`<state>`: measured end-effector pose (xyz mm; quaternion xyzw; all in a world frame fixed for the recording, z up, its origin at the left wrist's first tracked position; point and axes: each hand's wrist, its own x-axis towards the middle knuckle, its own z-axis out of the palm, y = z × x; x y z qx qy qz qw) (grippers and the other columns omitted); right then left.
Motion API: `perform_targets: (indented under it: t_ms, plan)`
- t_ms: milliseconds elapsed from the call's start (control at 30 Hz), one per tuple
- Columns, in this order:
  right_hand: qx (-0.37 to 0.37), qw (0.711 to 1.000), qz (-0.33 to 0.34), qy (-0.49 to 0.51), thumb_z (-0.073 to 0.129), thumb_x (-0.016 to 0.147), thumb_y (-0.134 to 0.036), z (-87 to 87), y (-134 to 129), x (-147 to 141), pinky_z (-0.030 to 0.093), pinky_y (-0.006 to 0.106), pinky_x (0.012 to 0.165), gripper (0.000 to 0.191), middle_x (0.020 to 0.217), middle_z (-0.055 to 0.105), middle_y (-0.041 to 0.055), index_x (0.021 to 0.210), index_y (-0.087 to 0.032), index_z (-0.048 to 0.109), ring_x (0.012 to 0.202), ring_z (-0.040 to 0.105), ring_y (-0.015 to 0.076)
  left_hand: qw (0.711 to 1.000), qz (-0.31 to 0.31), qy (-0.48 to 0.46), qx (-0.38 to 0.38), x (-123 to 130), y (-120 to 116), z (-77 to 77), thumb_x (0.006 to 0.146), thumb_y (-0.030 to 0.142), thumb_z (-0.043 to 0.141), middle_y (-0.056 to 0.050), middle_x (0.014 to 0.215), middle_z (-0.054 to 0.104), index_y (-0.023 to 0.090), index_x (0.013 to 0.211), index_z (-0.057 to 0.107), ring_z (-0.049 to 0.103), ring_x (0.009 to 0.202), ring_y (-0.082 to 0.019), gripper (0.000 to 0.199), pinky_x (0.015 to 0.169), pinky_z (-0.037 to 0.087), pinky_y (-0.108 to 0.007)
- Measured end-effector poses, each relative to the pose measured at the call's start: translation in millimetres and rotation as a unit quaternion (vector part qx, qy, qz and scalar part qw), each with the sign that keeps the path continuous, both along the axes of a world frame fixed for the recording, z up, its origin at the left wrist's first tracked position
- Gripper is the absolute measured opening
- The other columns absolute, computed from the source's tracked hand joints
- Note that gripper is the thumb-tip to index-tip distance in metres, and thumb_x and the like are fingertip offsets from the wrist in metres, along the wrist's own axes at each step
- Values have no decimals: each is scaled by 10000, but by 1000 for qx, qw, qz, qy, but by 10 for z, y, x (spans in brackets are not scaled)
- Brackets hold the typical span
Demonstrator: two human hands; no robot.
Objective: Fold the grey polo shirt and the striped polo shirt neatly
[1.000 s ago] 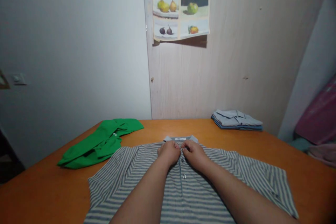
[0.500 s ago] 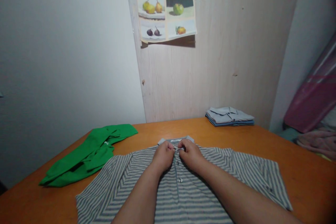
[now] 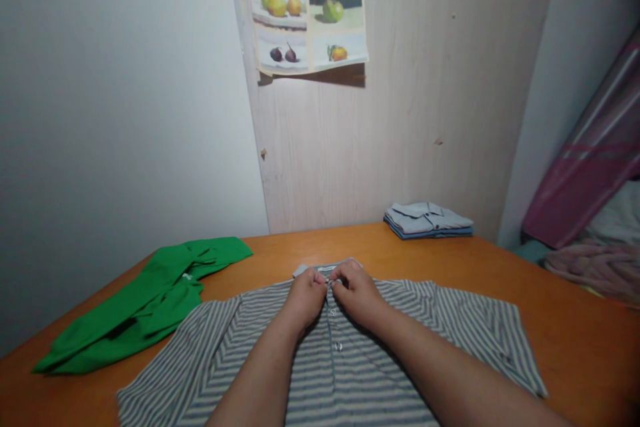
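A grey-and-cream striped polo shirt (image 3: 230, 340) lies spread front up, its collar at the far end and its short sleeves out to both sides. At the top of its button placket, just below the collar, my left hand (image 3: 306, 297) pinches the cloth edge. My right hand (image 3: 356, 290) grips the placket from the other side, and the fingertips of both hands nearly meet. The top button between them is mostly hidden by the fingers. Lower on the placket a button (image 3: 339, 347) shows.
An orange-brown table (image 3: 320, 245) bears everything. To the left lies a crumpled green garment (image 3: 145, 300), against the striped sleeve. Folded shirts (image 3: 427, 221) are stacked at the back right. A fruit picture (image 3: 309, 27) hangs on the wall. Pinkish cloth (image 3: 595, 267) is heaped at far right.
The view has turned slightly, so the scene sits further left. Both hands stay at the collar opening, with their fingertips a little closer together.
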<state>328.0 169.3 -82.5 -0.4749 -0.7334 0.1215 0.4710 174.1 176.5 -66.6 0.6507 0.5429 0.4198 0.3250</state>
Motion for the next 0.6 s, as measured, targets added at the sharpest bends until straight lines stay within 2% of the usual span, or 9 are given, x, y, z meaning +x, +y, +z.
perform_targets:
  t_ms: [267,433,600]
  plan:
    - [-15,1000,-17,21,600,789,-82,-1,10,-22,413,275,770,141,864,565,15,835,-202,656,855,541,172,995,-73,-56,-31,-38,-25,3,696,158,530,73,551,500,195,739,523,434,520,-101,58,542,324,-211]
    - [-2,998,-69,-6,645,790,-161,70,-35,-23,392,271,731,69,877,542,14,827,-203,606,817,523,168,995,-86,-42,-33,-55,-49,30,705,162,530,68,551,520,201,743,516,456,520,-103,56,540,333,-210]
    - [-21,998,-47,-41,618,817,-178,86,-30,-23,377,270,733,122,770,569,9,703,-197,582,788,530,161,995,-87,-37,-33,-56,-56,26,724,151,492,69,525,518,206,756,506,459,510,-111,65,530,336,-217]
